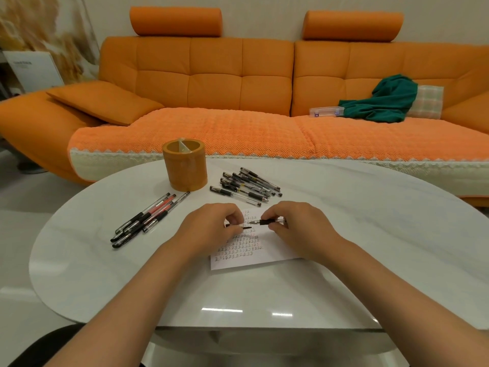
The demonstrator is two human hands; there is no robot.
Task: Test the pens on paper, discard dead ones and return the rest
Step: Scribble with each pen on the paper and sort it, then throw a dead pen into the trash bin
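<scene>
My right hand (293, 223) grips an uncapped black pen (266, 221), its tip pointing left over the paper (267, 256). My left hand (211, 226) pinches the pen's black cap (244, 228) just left of the tip. The white sheet carries several rows of small written marks. A group of several pens (250, 185) lies behind the paper to the right. Another group of black and red pens (146, 218) lies at the left. An orange round pen holder (184, 165) stands at the back of the table and looks empty.
The white oval table (370, 234) stretches wide to the right. Behind it is an orange sofa (238, 83) with a green cloth (383, 102) and a clear plastic case (326, 112) on its seat.
</scene>
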